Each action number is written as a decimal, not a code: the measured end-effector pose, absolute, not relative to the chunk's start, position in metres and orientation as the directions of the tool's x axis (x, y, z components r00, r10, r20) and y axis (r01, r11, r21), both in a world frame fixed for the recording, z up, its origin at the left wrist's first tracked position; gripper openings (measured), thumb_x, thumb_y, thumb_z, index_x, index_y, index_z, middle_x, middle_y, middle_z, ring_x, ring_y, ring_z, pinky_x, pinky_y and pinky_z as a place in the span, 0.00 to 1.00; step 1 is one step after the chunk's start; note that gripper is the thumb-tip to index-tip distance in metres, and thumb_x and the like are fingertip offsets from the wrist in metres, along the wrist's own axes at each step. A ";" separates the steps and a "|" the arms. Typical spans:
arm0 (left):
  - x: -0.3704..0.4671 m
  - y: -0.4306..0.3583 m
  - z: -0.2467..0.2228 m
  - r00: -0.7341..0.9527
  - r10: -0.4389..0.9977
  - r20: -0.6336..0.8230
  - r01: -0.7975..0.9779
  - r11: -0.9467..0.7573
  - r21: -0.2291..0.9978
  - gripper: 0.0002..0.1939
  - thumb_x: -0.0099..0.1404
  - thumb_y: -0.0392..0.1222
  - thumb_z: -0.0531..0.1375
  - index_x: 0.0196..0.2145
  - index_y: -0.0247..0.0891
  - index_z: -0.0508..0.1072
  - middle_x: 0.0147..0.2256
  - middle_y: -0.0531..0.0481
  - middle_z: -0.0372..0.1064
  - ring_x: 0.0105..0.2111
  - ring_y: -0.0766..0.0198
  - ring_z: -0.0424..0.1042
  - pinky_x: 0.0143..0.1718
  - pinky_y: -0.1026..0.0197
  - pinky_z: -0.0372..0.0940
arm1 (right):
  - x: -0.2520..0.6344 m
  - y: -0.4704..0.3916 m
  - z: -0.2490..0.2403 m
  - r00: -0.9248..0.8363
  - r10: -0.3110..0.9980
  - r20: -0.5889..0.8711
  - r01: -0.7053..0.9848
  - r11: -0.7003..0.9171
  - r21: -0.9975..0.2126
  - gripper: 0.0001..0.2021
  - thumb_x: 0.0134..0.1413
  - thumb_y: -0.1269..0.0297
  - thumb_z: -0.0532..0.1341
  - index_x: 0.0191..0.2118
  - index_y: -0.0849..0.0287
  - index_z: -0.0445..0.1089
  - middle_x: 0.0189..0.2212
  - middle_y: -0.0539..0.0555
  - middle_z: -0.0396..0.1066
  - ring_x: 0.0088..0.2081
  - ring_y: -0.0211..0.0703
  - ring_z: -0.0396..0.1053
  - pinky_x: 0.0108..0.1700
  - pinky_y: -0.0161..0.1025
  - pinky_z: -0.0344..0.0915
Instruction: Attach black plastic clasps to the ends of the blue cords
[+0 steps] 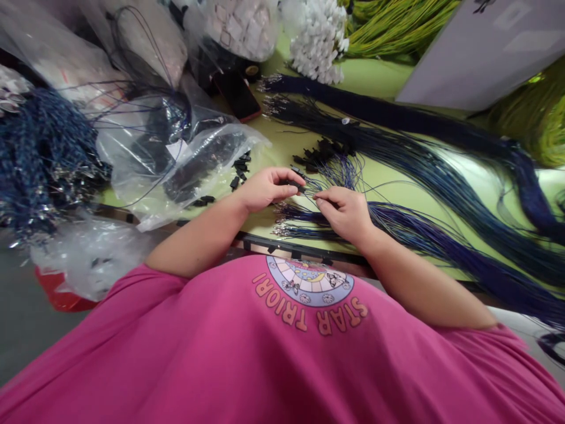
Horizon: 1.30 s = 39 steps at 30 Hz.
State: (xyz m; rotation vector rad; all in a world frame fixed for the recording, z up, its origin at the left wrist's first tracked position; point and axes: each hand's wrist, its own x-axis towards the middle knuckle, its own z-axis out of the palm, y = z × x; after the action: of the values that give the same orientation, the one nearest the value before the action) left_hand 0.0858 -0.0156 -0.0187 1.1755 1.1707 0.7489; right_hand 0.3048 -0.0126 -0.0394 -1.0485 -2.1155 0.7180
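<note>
My left hand (270, 189) pinches a small black connector housing (296, 186) between thumb and fingertips, over the front of the green table. Just to its right, my right hand (344, 211) is closed, thumb against forefinger, on a thin wire (314, 194) whose end points toward the housing. Whether the wire's tip is inside the housing I cannot tell. Beneath and beside my right hand lies a bundle of dark blue wires (397, 221) with metal terminal ends at the left. Behind both hands sits a pile of black connectors (324, 154) with wires attached.
Left of my hands, a clear plastic bag (207, 162) holds black parts, with several loose black housings (241, 168) beside it. A phone (238, 94) lies behind. Long dark wire bundles (397, 132) cross the right side. Blue wires (44, 153) hang at the far left.
</note>
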 end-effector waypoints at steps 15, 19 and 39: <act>0.094 -0.014 -0.032 0.349 0.931 -0.107 0.296 -0.001 0.955 0.12 0.52 0.39 0.66 0.36 0.33 0.78 0.35 0.48 0.76 0.34 0.67 0.71 0.41 0.61 0.65 | 0.299 -0.016 -0.041 -0.569 0.803 0.178 0.612 0.558 -0.561 0.13 0.60 0.65 0.55 0.34 0.58 0.77 0.32 0.54 0.78 0.34 0.43 0.73 0.38 0.38 0.64; 0.094 -0.013 -0.032 0.346 0.931 -0.118 0.333 -0.004 0.943 0.13 0.54 0.41 0.65 0.38 0.34 0.78 0.35 0.48 0.76 0.33 0.67 0.71 0.40 0.61 0.65 | 0.298 -0.013 -0.042 -0.570 0.805 0.165 0.601 0.545 -0.584 0.12 0.59 0.64 0.55 0.33 0.58 0.76 0.30 0.54 0.77 0.32 0.42 0.72 0.36 0.38 0.63; 0.087 0.008 -0.043 0.089 0.995 0.041 0.737 -0.094 0.669 0.16 0.58 0.38 0.61 0.45 0.37 0.74 0.32 0.48 0.67 0.35 0.61 0.66 0.44 0.58 0.58 | 0.301 -0.027 -0.031 -0.845 0.515 -0.144 0.533 0.786 -0.313 0.10 0.56 0.68 0.55 0.34 0.59 0.75 0.34 0.56 0.76 0.32 0.42 0.70 0.32 0.37 0.57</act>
State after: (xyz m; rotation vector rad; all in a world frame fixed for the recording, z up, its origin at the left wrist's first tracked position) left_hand 0.0872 0.0082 -0.0427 1.8869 1.6987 0.6973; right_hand 0.3010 -0.0265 -0.0314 -0.8852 -3.0172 0.5537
